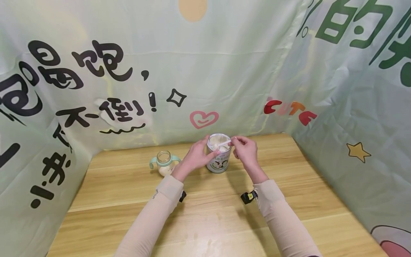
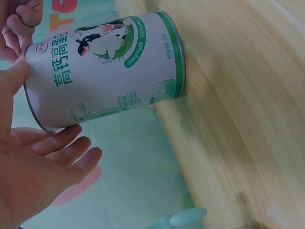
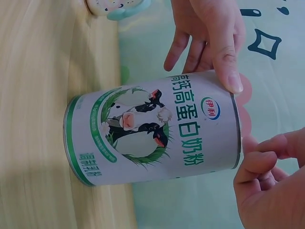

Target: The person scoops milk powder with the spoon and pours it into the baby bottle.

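An open milk powder can (image 1: 219, 165) with cows on its label stands upright on the table, pale powder inside. My left hand (image 1: 196, 156) holds it at the upper left, thumb on the front near the rim and fingers round the far side. Between the thumb and fingers of my right hand (image 1: 246, 150) is the handle of a white scoop (image 1: 223, 143), which reaches over the can's mouth. In the right wrist view the can (image 3: 128, 167) hides the scoop. Left of the can is a lidless baby bottle (image 1: 164, 167) with mint-green handles, partly behind my left wrist.
The wooden table (image 1: 205, 221) stretches toward me. A printed cloth backdrop (image 1: 224, 78) rises close behind the can and bottle and continues along both sides.
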### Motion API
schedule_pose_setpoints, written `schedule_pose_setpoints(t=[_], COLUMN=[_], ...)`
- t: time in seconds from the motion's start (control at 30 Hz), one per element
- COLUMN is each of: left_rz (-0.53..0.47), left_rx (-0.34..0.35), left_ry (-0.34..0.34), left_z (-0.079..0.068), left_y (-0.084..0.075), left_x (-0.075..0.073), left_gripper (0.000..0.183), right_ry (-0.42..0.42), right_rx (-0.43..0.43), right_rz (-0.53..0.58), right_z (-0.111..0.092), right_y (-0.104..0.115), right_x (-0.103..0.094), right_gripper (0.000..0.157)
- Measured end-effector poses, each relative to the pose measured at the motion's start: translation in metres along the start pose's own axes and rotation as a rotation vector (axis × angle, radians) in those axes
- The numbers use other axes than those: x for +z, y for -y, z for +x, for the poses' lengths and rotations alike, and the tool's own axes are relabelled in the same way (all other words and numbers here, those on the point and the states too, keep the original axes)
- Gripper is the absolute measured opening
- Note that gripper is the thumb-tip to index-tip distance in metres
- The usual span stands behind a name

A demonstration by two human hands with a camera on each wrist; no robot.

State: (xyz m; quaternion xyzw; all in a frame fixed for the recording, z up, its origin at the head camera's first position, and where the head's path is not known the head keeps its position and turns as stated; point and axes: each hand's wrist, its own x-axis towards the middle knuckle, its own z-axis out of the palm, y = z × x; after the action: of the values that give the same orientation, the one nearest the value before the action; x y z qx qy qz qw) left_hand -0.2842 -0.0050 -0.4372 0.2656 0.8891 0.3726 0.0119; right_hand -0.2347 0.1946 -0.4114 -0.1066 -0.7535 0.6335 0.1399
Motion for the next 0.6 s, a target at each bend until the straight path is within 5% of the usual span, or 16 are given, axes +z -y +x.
schedule_pose_setpoints(t=[0.4, 0.6], left_rz=[0.012, 0.014], left_rx=[0.011, 0.014], left_ry=[0.004, 0.007], left_z=[0.001, 0.001], left_y=[-0.001, 0.0], left_x=[0.0, 0.0], left_gripper=[0.092, 0.092], right_ry=[0.147, 0.233], right_rx=[-0.352, -0.337], right_rz=[-0.504, -0.532], right_z=[-0.001, -0.001], right_y=[0.001, 0.003], right_x=[0.013, 0.012], right_gripper=[0.026, 0.026])
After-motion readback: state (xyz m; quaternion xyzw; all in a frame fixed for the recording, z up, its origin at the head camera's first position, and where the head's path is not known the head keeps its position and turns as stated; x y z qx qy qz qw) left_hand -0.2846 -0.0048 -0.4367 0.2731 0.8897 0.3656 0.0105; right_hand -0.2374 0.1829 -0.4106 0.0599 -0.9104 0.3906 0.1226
